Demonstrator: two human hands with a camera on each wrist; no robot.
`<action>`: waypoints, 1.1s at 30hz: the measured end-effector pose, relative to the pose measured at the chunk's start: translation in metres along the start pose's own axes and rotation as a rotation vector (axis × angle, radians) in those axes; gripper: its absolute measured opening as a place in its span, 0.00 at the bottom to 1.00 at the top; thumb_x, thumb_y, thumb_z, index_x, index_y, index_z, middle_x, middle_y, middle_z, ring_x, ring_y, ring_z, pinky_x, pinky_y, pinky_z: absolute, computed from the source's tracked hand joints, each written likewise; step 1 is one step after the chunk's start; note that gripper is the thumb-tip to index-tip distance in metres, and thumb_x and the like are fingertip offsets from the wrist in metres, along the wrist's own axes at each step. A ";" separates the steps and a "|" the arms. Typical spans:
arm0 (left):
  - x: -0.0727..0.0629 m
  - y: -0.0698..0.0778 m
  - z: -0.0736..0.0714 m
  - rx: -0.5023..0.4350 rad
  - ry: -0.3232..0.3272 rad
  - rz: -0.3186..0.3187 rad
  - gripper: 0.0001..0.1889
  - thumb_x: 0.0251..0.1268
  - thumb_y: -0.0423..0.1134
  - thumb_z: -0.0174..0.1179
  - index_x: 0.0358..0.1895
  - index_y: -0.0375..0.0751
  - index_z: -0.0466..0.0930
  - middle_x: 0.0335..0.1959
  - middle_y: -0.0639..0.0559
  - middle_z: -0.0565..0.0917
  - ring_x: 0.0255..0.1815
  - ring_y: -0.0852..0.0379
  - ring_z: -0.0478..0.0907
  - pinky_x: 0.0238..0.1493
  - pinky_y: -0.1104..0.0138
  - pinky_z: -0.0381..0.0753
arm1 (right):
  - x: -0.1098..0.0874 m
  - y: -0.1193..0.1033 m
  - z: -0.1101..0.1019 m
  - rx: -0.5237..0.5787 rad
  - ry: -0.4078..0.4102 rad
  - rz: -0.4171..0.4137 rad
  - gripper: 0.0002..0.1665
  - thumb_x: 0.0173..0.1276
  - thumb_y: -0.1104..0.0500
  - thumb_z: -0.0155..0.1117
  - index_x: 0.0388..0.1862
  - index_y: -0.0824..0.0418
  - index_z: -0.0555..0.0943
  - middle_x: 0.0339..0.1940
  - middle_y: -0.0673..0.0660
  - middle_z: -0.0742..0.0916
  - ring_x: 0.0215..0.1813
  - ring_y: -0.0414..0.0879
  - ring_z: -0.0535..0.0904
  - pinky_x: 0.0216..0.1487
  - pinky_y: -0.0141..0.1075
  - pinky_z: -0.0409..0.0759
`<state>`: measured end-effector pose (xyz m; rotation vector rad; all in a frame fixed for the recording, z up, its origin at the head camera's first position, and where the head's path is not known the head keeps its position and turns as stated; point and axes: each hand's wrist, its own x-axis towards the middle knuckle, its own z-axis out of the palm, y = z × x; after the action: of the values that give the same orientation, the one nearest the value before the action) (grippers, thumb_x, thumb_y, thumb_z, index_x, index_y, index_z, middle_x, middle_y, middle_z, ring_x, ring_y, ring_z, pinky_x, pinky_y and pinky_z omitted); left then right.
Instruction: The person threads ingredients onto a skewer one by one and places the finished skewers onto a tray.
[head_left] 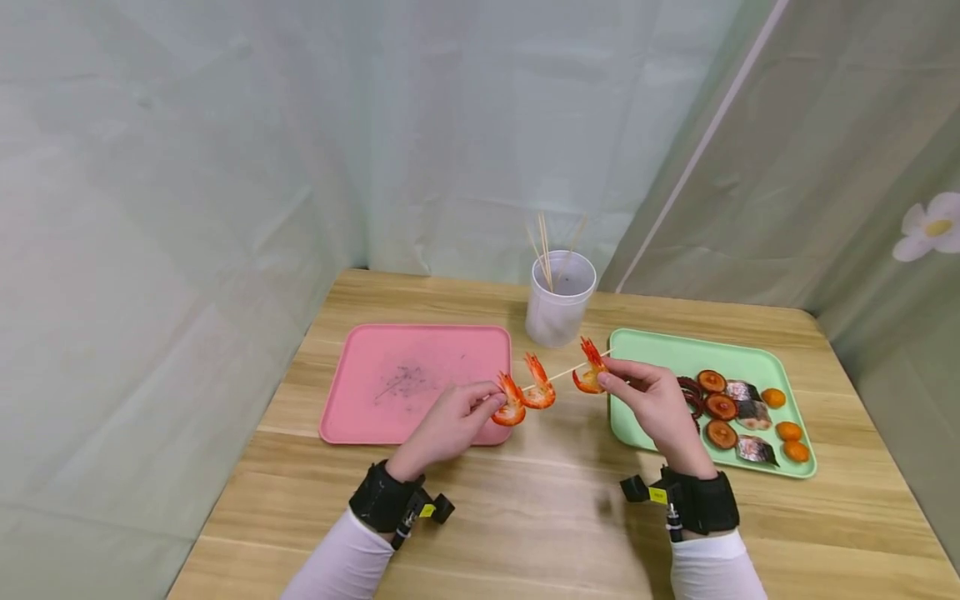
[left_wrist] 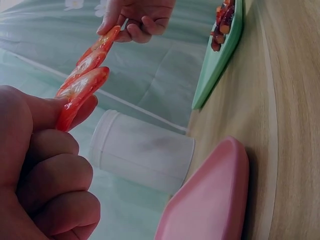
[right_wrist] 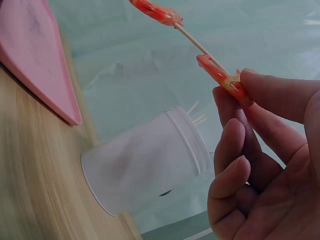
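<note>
Above the table, between both hands, a thin wooden skewer (head_left: 567, 371) carries cooked orange-red shrimp. My left hand (head_left: 447, 423) pinches the skewer's near end at the leftmost shrimp (head_left: 511, 410), thumb against index finger; its other fingers curl in. A second shrimp (head_left: 539, 393) sits right beside that one. Farther along, past a bare stretch of stick, my right hand (head_left: 655, 408) pinches a third shrimp (right_wrist: 227, 82) between thumb and fingers. The skewer's far tip pokes out beyond this shrimp in the head view. The left fingers hide the skewer's near end.
A pink tray (head_left: 352, 358) with dark marks lies on the left. On the right, a green tray (head_left: 637, 343) holds mushrooms (head_left: 722, 407), fish pieces (head_left: 753, 415), orange balls (head_left: 788, 431) and dark red tentacles (head_left: 691, 398). Behind stands a white bucket (head_left: 551, 321) with several skewers (head_left: 545, 254).
</note>
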<state>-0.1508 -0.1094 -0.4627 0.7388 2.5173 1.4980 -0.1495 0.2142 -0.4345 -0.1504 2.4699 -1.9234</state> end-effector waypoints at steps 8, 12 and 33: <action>0.000 0.003 0.001 0.002 -0.015 0.007 0.09 0.86 0.42 0.57 0.46 0.51 0.87 0.32 0.48 0.82 0.27 0.64 0.68 0.33 0.67 0.69 | 0.001 0.001 0.011 -0.009 -0.140 -0.068 0.17 0.74 0.63 0.74 0.57 0.71 0.87 0.47 0.60 0.92 0.45 0.41 0.87 0.48 0.34 0.85; -0.001 0.004 0.001 0.004 -0.011 0.008 0.09 0.86 0.42 0.57 0.45 0.52 0.87 0.30 0.51 0.81 0.25 0.64 0.67 0.33 0.67 0.70 | 0.003 0.002 0.015 -0.004 -0.151 -0.103 0.14 0.73 0.66 0.73 0.55 0.71 0.87 0.41 0.57 0.92 0.41 0.42 0.88 0.45 0.34 0.84; -0.008 0.001 -0.008 -0.016 0.058 -0.083 0.14 0.89 0.49 0.51 0.42 0.48 0.80 0.32 0.46 0.77 0.35 0.53 0.73 0.40 0.60 0.72 | 0.006 0.009 0.014 -0.111 -0.217 -0.049 0.24 0.80 0.56 0.69 0.70 0.62 0.82 0.54 0.61 0.90 0.54 0.46 0.85 0.49 0.35 0.81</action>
<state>-0.1462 -0.1190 -0.4588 0.5892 2.5405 1.5310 -0.1554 0.2021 -0.4460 -0.4004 2.4488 -1.6840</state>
